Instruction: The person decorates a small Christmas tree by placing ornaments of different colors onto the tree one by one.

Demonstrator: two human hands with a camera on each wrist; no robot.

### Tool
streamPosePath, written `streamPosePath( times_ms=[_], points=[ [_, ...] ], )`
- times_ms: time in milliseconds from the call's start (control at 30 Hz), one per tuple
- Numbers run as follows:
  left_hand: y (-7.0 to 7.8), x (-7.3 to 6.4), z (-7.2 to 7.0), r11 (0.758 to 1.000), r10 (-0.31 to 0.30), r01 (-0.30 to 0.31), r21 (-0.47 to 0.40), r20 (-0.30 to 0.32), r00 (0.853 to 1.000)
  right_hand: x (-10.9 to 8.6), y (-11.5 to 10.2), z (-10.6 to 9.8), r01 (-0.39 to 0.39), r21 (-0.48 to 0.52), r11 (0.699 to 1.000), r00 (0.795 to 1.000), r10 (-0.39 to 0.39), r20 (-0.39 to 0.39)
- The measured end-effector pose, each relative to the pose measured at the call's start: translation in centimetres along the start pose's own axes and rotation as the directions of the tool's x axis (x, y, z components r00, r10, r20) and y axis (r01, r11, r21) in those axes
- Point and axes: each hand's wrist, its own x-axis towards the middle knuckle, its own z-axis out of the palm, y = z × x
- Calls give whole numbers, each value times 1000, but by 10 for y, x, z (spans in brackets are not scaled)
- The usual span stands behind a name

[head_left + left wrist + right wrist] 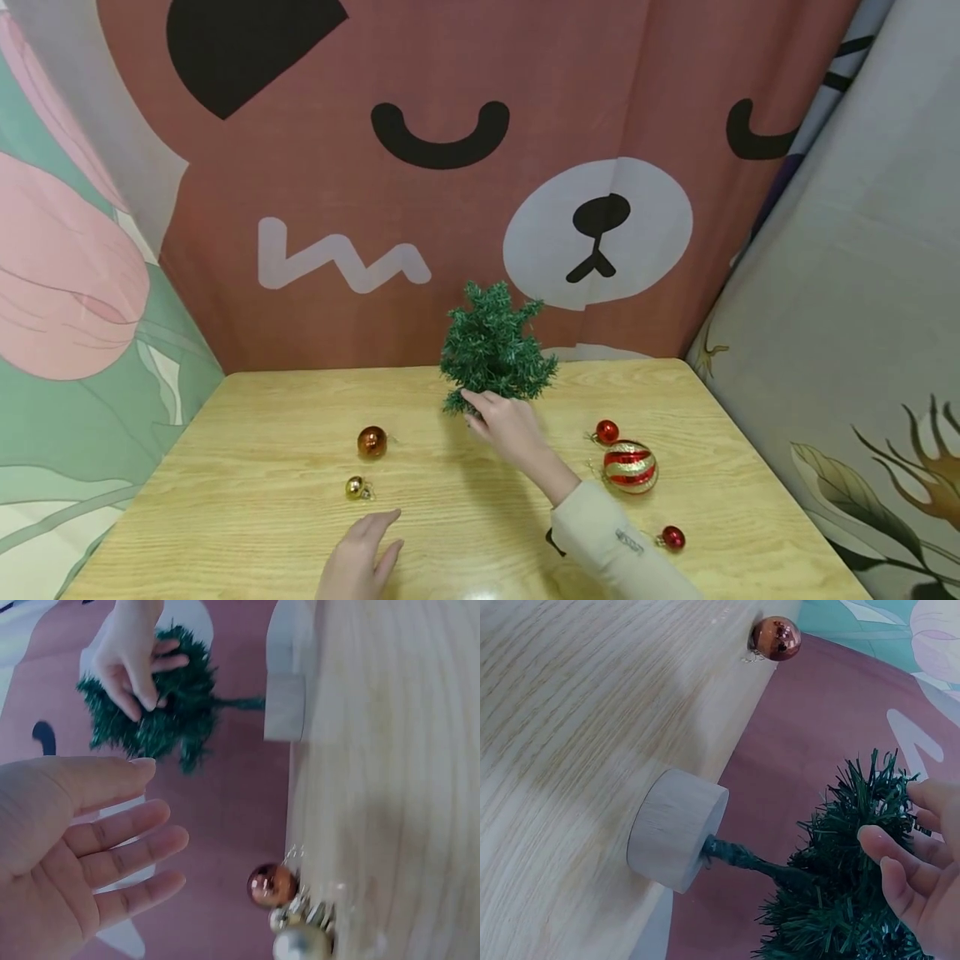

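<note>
A small green artificial Christmas tree (491,346) stands at the back of the table on a pale round wooden base (679,829). My right hand (510,425) is at its lower front branches. Thumb and index finger seem to pinch a branch tip (922,826), while the other fingers are spread among the needles. My left hand (360,554) hovers low over the front of the table, holding nothing, with its fingers apart and loosely bent. Nearest to it are a small gold ball ornament (356,487) and a copper-brown ball ornament (372,442).
Right of the tree lie a small red ball (607,431), a larger red-and-gold striped ball (630,467) and another dark red ball (673,538). Printed curtains (337,325) hang behind and beside the wooden table (247,467). A small black object (555,543) shows by the right sleeve.
</note>
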Motion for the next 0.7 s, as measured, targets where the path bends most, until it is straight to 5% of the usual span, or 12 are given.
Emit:
streamPosePath(
  times_ms=[133, 300, 500, 600, 667, 700],
  points=[
    [-7, -4, -9, 999, -54, 54, 7, -20, 998, 3, -2, 1, -2, -32, 999, 1000, 2, 5],
    [-22, -11, -19, 997, -68, 71, 19, -123, 990, 5, -4, 2, -43, -35, 998, 999, 44, 31],
    [-36, -18, -31, 981, -193, 187, -49, -205, 960, 8, -7, 3, -93, 8, 996, 994, 92, 50],
    [-41, -21, -37, 939, -338, 324, -114, -124, 933, 9, -7, 5, -110, 11, 994, 992, 109, 61],
    [-45, -23, -42, 879, -455, 450, -159, 7, 890, 9, -7, 6, -119, 8, 993, 991, 118, 70],
    [-46, -24, -44, 839, -510, 515, -174, 77, 857, 9, -7, 6, -122, 7, 992, 990, 122, 74]
  ],
)
